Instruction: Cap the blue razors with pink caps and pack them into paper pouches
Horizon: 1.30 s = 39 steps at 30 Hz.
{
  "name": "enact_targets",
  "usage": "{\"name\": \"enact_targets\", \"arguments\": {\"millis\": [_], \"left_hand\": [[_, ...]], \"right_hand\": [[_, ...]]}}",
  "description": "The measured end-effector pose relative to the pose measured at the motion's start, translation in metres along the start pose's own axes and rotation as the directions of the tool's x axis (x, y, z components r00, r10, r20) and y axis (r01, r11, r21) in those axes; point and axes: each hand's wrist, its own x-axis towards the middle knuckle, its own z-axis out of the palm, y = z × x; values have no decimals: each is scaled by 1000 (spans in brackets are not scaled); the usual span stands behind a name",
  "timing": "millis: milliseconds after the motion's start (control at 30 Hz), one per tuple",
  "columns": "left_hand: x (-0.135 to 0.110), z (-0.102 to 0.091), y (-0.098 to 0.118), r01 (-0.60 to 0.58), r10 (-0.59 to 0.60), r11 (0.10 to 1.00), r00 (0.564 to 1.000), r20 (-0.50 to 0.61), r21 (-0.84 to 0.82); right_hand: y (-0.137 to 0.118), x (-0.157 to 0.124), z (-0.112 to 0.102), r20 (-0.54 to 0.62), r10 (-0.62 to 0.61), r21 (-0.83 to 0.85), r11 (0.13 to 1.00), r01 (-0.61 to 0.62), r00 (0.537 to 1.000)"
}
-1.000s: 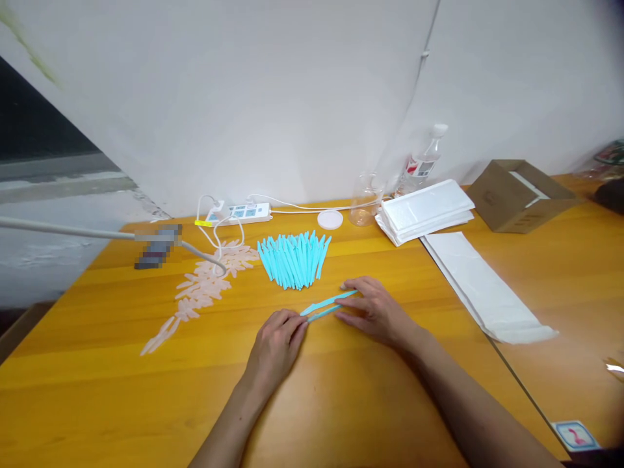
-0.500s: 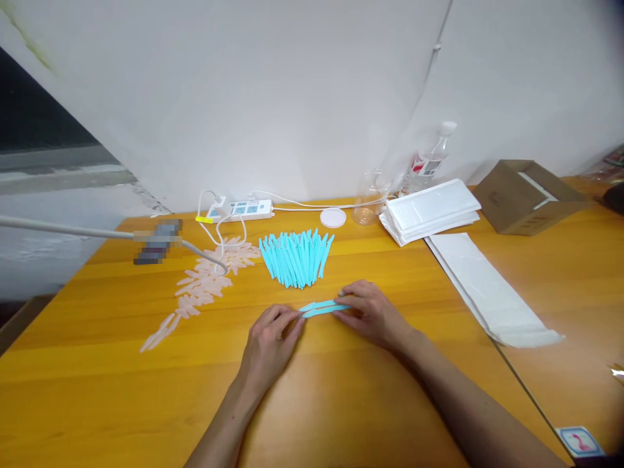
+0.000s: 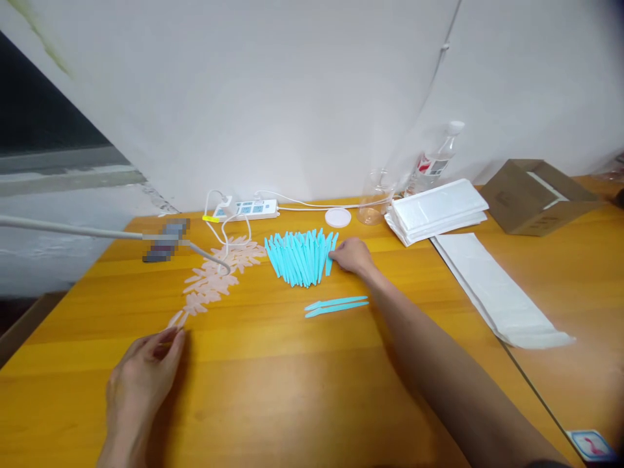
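Observation:
Two slim turquoise plastic sticks (image 3: 336, 305) lie side by side on the wooden table (image 3: 302, 390), untouched. My right hand (image 3: 351, 256) reaches past them and pinches the rightmost stick of the fanned turquoise pile (image 3: 299, 257). My left hand (image 3: 141, 380) is at the near end of a trail of pale pink plastic pieces (image 3: 210, 283), thumb and fingers closing on the nearest pink piece (image 3: 174, 318).
A white power strip (image 3: 248, 209) with cables lies by the wall, a grey arm with a blurred block (image 3: 164, 240) at left. A white lid (image 3: 338, 218), clear cup (image 3: 371, 198), bottle (image 3: 436, 156), stacked white bags (image 3: 439, 209), one long bag (image 3: 497, 292) and a cardboard box (image 3: 539, 195) sit right.
Both hands let go of the two turquoise sticks, which now lie on the table. My right hand moved up to the turquoise pile; my left hand moved left to the pink pieces.

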Motion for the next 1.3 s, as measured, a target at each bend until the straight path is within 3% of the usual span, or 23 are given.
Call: {"name": "enact_targets", "arguments": {"millis": [100,467,567,667,733,833,933,1033,1100,1167,1233,1300], "left_hand": [[5,2,-9,6,-7,1000,999,53,6],[23,12,-14,-15,16,1000,997,71,-4],[26,9,-11,-32,32,999,996,78,8],[27,6,-4,-36,30,997,995,97,61],[25,5,4,-33,20,996,990,142,84],[22,5,19,-82,70,995,981,181,59],[22,3,34,-85,68,993,979,191,82],[24,-1,44,-38,14,992,980,199,117],[21,-1,51,-38,31,999,975,218,29],[9,2,64,-37,98,977,953,287,-211],[-10,7,84,35,197,854,901,387,-518],[-31,15,110,176,275,687,835,476,-706]], "right_hand": [[1,3,-3,15,50,-1,999,-50,999],[4,11,-8,-73,86,-15,996,-87,994],[9,-1,-21,-138,49,-2,999,-50,989],[19,-31,-32,-197,-108,36,992,117,974],[29,-55,-33,-236,-313,92,935,342,920],[46,-89,-22,-253,-531,125,811,572,808],[59,-109,-7,-237,-637,137,725,675,733],[65,-118,4,-248,-670,143,689,711,700],[65,-122,8,-255,-687,127,674,728,681],[64,-126,11,-262,-712,102,651,752,652],[62,-130,13,-268,-735,88,625,776,623],[60,-134,16,-272,-753,76,604,793,600]]}}
